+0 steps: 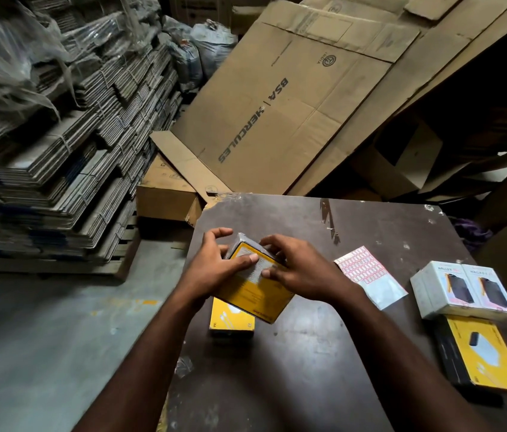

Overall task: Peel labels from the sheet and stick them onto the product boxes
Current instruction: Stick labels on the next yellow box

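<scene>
Label sheet (367, 275): flat on table (370, 232), just right of right hand (298, 272), not touched
Yellow box (255, 294): tilted, held off table between both hands
Left hand (214, 263): fingers curled round box's left side, thumb on printed face
Right hand: fingers curled on far end, thumb on same face
White boxes (460, 288): far right, apart from hands

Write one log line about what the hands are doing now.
left hand: holds yellow box | right hand: thumb presses box face | label sheet: flat on table, right of box
</scene>
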A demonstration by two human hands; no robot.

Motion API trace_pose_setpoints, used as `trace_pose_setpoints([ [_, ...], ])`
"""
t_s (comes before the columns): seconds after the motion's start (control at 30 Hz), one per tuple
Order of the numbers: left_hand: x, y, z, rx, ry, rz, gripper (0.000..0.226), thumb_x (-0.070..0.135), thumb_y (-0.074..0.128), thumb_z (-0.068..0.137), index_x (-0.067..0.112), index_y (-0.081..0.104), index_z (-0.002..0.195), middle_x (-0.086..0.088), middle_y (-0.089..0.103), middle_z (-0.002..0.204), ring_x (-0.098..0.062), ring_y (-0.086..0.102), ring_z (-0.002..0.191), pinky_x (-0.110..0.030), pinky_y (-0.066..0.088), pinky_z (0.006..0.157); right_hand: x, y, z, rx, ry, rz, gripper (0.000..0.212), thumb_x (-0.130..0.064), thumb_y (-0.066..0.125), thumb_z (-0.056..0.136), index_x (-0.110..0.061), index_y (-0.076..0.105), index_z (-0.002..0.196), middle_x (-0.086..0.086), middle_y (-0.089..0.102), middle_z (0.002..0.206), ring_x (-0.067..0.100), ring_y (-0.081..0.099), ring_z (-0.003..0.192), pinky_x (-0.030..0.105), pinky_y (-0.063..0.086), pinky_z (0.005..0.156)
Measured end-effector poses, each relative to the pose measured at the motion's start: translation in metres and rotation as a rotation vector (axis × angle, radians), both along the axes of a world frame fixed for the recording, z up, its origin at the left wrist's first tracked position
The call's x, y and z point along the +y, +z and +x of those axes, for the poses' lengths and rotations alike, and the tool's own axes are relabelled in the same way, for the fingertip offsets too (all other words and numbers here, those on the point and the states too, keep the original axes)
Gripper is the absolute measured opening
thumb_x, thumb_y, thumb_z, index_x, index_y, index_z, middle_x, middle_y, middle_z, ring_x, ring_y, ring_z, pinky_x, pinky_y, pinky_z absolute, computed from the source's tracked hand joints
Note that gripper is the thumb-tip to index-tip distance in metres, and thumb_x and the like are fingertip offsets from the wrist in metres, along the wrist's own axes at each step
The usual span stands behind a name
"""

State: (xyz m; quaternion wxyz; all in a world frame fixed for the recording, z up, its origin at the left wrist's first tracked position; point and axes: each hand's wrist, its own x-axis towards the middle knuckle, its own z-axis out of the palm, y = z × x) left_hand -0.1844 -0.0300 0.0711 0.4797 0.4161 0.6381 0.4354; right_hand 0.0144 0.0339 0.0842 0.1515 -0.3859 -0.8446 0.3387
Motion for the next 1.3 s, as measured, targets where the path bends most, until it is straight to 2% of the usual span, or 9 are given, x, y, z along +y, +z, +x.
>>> trace_pose_setpoints([
  [0.17, -0.006, 0.002, -0.001, 0.049, 0.047, 0.134, 0.057, 0.025, 0.082, 0.079, 0.025, 0.049, 0.127, 0.004, 0.062, 0.117, -0.01, 0.063, 0.106, -0.02, 0.054, 0.077, -0.004, -0.008, 0.005, 0.178, -0.2, -0.074, 0.036, -0.021, 0.075, 0.087, -0.018, 0.061, 0.121, -0.007, 0.065, 0.108, 0.005, 0.06, 0.093, 0.009, 0.045, 0.071],
  [0.3, -0.007, 0.002, 0.002, 0.021, 0.153, 0.23, 0.051, 0.02, 0.077, 0.083, 0.026, 0.05, 0.126, 0.003, 0.063, 0.115, -0.008, 0.063, 0.105, -0.015, 0.055, 0.072, -0.004, -0.017, 0.009, 0.42, -0.307, -0.317, 0.031, -0.021, 0.072, 0.09, -0.025, 0.057, 0.117, -0.005, 0.068, 0.116, 0.009, 0.065, 0.107, 0.031, 0.057, 0.089],
  [0.47, -0.005, 0.002, 0.013, -0.017, 0.145, 0.263, 0.055, 0.032, 0.073, 0.085, 0.04, 0.04, 0.129, 0.005, 0.065, 0.118, -0.007, 0.067, 0.103, -0.027, 0.058, 0.079, -0.012, -0.02, 0.004, 0.605, -0.402, -0.611, 0.031, -0.022, 0.071, 0.089, -0.023, 0.056, 0.116, 0.005, 0.068, 0.118, 0.024, 0.066, 0.111, 0.047, 0.059, 0.087],
  [0.57, -0.004, 0.001, 0.017, -0.027, 0.145, 0.267, 0.054, 0.041, 0.071, 0.081, 0.047, 0.04, 0.124, 0.006, 0.061, 0.123, -0.011, 0.066, 0.106, -0.036, 0.059, 0.083, -0.012, -0.015, 0.005, 0.506, -0.362, -0.459, 0.043, -0.025, 0.074, 0.087, -0.024, 0.05, 0.124, -0.003, 0.065, 0.12, 0.016, 0.063, 0.114, 0.038, 0.058, 0.091],
  [0.7, -0.003, -0.004, 0.02, 0.001, 0.115, 0.286, 0.049, 0.035, 0.073, 0.083, 0.05, 0.046, 0.12, 0.004, 0.061, 0.126, -0.014, 0.061, 0.115, -0.042, 0.057, 0.09, -0.007, -0.007, 0.005, 0.382, -0.357, 0.049, 0.064, -0.035, 0.075, 0.086, -0.028, 0.042, 0.14, -0.01, 0.054, 0.13, 0.004, 0.053, 0.118, 0.019, 0.048, 0.091],
  [0.83, -0.003, -0.005, 0.024, -0.004, 0.085, 0.285, 0.046, 0.026, 0.073, 0.086, 0.048, 0.048, 0.119, 0.006, 0.061, 0.123, -0.014, 0.061, 0.115, -0.045, 0.056, 0.093, 0.001, 0.008, -0.001, 0.384, -0.285, 0.305, 0.03, -0.036, 0.069, 0.09, -0.022, 0.068, 0.116, -0.008, 0.064, 0.118, 0.005, 0.058, 0.111, 0.027, 0.052, 0.091],
  [0.97, -0.005, -0.003, 0.025, -0.006, 0.067, 0.277, 0.045, 0.035, 0.074, 0.085, 0.049, 0.049, 0.12, 0.005, 0.061, 0.125, -0.016, 0.06, 0.117, -0.045, 0.056, 0.093, 0.001, 0.015, -0.002, 0.464, -0.3, 0.283, 0.008, -0.022, 0.078, 0.085, -0.017, 0.075, 0.091, -0.007, 0.071, 0.093, 0.006, 0.066, 0.09, 0.019, 0.054, 0.075],
  [1.2, -0.011, 0.004, 0.028, 0.012, 0.003, 0.34, 0.059, 0.021, 0.069, 0.092, 0.044, 0.042, 0.139, 0.01, 0.063, 0.118, -0.01, 0.067, 0.103, -0.03, 0.059, 0.084, -0.005, 0.015, -0.003, 0.491, -0.31, 0.237, 0.006, -0.016, 0.079, 0.083, -0.014, 0.076, 0.088, -0.005, 0.071, 0.09, 0.005, 0.066, 0.087, 0.009, 0.048, 0.072],
  [1.3, -0.014, 0.009, 0.032, 0.103, -0.047, 0.405, 0.042, 0.016, 0.064, 0.094, 0.033, 0.051, 0.131, 0.018, 0.063, 0.111, -0.007, 0.066, 0.098, -0.023, 0.057, 0.074, -0.007, 0.015, -0.002, 0.487, -0.342, 0.268, 0.006, -0.011, 0.079, 0.082, -0.015, 0.076, 0.086, -0.006, 0.071, 0.089, 0.005, 0.066, 0.085, 0.011, 0.05, 0.071],
])
